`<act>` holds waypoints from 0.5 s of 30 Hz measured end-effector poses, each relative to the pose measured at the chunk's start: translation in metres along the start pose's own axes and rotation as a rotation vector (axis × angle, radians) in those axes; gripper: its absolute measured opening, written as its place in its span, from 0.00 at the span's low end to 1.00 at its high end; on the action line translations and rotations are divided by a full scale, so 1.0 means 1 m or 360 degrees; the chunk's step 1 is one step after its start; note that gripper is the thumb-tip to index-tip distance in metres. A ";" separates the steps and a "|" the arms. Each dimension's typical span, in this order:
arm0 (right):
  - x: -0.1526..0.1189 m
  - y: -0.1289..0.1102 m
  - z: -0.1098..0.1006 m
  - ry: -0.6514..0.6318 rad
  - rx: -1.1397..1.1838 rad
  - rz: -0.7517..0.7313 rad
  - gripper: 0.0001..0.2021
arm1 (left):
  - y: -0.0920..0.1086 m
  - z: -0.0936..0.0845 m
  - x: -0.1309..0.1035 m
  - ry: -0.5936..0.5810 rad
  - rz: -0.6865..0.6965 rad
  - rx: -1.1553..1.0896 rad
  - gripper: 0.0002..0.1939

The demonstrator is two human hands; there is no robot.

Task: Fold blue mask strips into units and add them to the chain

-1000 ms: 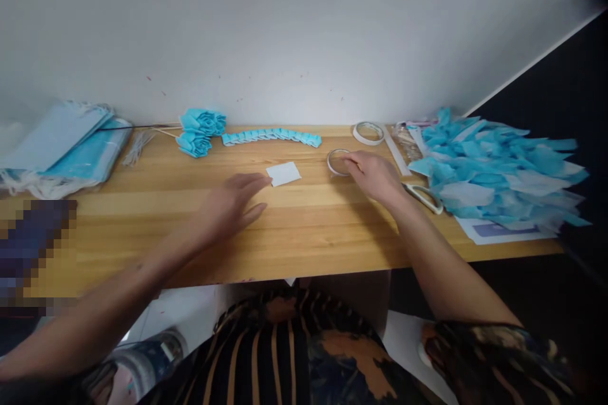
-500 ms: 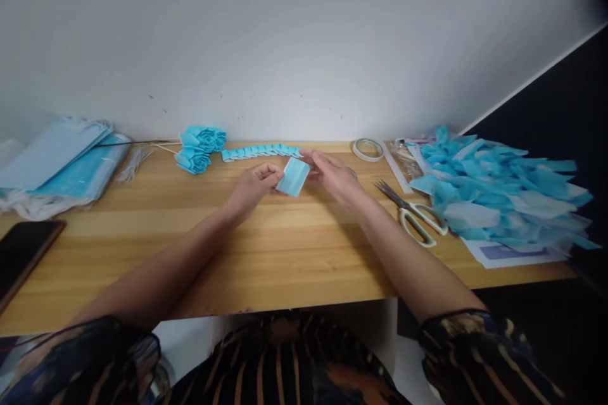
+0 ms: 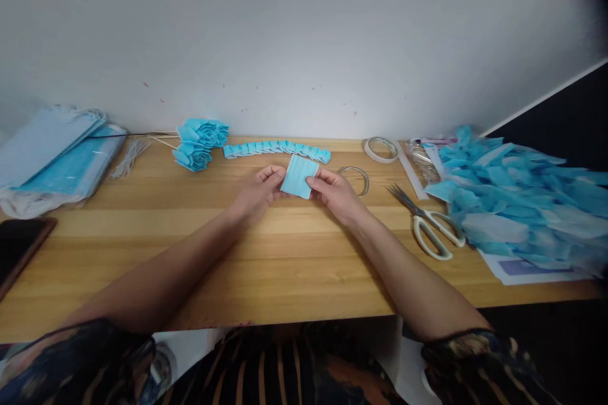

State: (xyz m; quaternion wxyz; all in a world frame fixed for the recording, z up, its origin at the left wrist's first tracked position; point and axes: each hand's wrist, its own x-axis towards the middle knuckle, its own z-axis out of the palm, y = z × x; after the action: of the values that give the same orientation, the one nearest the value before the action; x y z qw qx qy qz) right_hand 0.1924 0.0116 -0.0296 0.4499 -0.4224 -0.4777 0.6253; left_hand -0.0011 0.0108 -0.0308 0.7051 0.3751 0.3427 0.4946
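Note:
A small light-blue pleated square point(image 3: 298, 176), which looks like a piece cut from a face mask, is held up over the table. My left hand point(image 3: 260, 190) pinches its left edge. On the other side my right hand point(image 3: 336, 192) grips its right edge, thumb on the front face. Just behind lies a row of folded blue pieces point(image 3: 275, 149), overlapping one another. Beside my right hand rests a thin roll of tape point(image 3: 355, 180), partly hidden by the hand.
Blue fabric flowers point(image 3: 199, 142) on sticks lie left, near packed face masks point(image 3: 61, 158) and a phone point(image 3: 23, 243). To the right are a wider tape roll point(image 3: 381, 149), scissors point(image 3: 425, 218) and a heap of blue and white scraps point(image 3: 527, 196). A wall stands behind the table point(image 3: 285, 278).
My right hand, which was apart from the blue square near the folded row, has come down and now grips its right edge. The square is turned more upright. The view has shifted slightly.

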 end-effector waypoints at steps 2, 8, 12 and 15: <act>-0.001 -0.001 0.001 0.0017 -0.0052 -0.0025 0.16 | 0.001 0.001 -0.001 -0.0021 -0.0030 0.0009 0.24; -0.007 -0.002 0.005 -0.0041 -0.0219 -0.0064 0.17 | -0.006 -0.004 0.004 0.0046 -0.0016 0.0045 0.27; -0.002 0.004 0.004 -0.0052 -0.0369 -0.0154 0.16 | -0.010 -0.007 0.008 0.0111 -0.0001 0.0006 0.21; 0.000 -0.004 0.004 -0.0072 -0.0499 -0.0247 0.14 | -0.008 -0.006 0.008 0.0126 0.0017 -0.0023 0.19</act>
State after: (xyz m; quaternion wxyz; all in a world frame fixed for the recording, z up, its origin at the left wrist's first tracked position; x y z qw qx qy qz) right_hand 0.1890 0.0115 -0.0245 0.4146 -0.4351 -0.6104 0.5159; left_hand -0.0006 0.0179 -0.0421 0.6911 0.3520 0.3647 0.5152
